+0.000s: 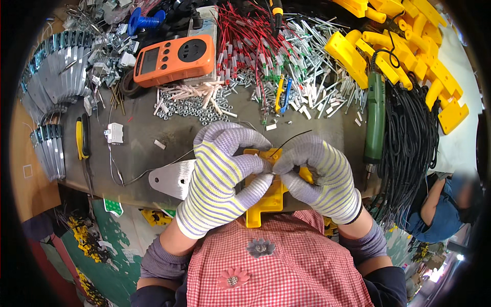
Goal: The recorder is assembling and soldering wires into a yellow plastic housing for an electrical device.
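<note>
Both my hands wear striped knit gloves and meet over a yellow plastic housing (266,202) at the table's front edge. My left hand (225,171) is closed in a pinch, its fingertips touching those of my right hand (319,176), which is pinched as well. What lies between the fingertips is too small to make out. A thin black wire (294,137) rises from close to the fingertips and bends up to the right. Beside my left wrist lies a silver metal plate (171,179) with holes. A thin wire runs behind my left hand from a white block (114,133).
An orange meter (175,60) stands at the back, near heaps of nuts (197,108) and red-wired parts (250,46). To the right are a green electric screwdriver (376,117), black cords (409,138) and yellow housings (404,46). Pliers (83,135) lie left. A person (440,210) sits at right.
</note>
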`<state>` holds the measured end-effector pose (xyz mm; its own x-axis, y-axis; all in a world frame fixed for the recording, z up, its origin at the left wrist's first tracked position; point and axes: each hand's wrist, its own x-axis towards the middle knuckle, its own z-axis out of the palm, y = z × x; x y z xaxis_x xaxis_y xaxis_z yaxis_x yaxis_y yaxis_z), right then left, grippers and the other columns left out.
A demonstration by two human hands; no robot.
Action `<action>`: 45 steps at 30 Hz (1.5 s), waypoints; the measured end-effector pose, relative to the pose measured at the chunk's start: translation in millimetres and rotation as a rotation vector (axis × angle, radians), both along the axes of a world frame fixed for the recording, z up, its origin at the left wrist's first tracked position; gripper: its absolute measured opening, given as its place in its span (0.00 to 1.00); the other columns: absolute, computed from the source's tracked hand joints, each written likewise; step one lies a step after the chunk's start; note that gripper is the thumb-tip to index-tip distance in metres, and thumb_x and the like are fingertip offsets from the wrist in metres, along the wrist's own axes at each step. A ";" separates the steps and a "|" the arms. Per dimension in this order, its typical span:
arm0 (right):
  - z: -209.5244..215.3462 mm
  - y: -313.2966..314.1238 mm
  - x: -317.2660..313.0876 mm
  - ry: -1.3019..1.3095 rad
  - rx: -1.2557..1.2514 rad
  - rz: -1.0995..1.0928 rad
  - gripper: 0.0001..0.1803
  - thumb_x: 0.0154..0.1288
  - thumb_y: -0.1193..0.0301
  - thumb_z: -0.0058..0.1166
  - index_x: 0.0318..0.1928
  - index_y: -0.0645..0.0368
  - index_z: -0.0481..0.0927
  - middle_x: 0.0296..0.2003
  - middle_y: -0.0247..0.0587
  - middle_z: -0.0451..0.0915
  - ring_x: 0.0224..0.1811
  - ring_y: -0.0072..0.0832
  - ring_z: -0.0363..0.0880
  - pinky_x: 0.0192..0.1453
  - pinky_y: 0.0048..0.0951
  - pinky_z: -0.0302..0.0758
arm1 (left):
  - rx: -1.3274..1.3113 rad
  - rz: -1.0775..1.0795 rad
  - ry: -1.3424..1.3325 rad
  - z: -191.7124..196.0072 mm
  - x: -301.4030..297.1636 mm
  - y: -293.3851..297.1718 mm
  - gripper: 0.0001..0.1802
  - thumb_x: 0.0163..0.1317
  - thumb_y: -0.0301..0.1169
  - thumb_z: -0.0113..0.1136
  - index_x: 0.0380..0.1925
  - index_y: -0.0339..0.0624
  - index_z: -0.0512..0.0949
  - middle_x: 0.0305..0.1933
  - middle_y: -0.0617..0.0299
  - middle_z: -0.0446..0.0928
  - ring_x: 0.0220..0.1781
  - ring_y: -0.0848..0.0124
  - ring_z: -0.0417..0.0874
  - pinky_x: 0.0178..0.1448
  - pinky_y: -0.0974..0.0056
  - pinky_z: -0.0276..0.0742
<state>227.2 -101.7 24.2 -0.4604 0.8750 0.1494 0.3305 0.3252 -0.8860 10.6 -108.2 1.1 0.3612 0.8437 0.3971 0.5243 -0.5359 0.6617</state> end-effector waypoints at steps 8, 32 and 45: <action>1.2 3.1 -1.0 -0.061 0.003 0.036 0.08 0.58 0.77 0.64 0.39 0.57 0.83 0.35 0.40 0.83 0.40 0.39 0.83 0.45 0.36 0.80 | -0.001 0.009 0.159 10.3 -3.2 -5.9 0.09 0.41 0.37 0.73 0.26 0.52 0.86 0.54 0.64 0.81 0.58 0.57 0.78 0.67 0.45 0.63; -10.1 -11.6 -14.7 -0.224 0.212 -0.252 0.10 0.64 0.66 0.59 0.36 0.58 0.76 0.31 0.48 0.78 0.36 0.48 0.81 0.41 0.46 0.77 | 0.198 0.257 0.367 7.9 8.1 -21.7 0.10 0.46 0.34 0.70 0.32 0.56 0.86 0.55 0.60 0.80 0.60 0.55 0.74 0.73 0.41 0.54; 5.0 22.7 196.6 -1.135 0.552 -0.705 0.24 0.59 0.69 0.58 0.58 0.52 0.79 0.33 0.52 0.83 0.34 0.45 0.84 0.40 0.46 0.80 | 0.140 0.185 0.183 6.2 7.9 -17.1 0.18 0.51 0.26 0.65 0.44 0.43 0.81 0.55 0.51 0.77 0.60 0.50 0.72 0.67 0.46 0.64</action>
<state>423.8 -79.0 29.1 -0.0627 0.9182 0.3912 0.9901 0.0079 0.1403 18.5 -125.3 7.3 0.2825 0.8434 0.4570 0.7254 -0.4995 0.4736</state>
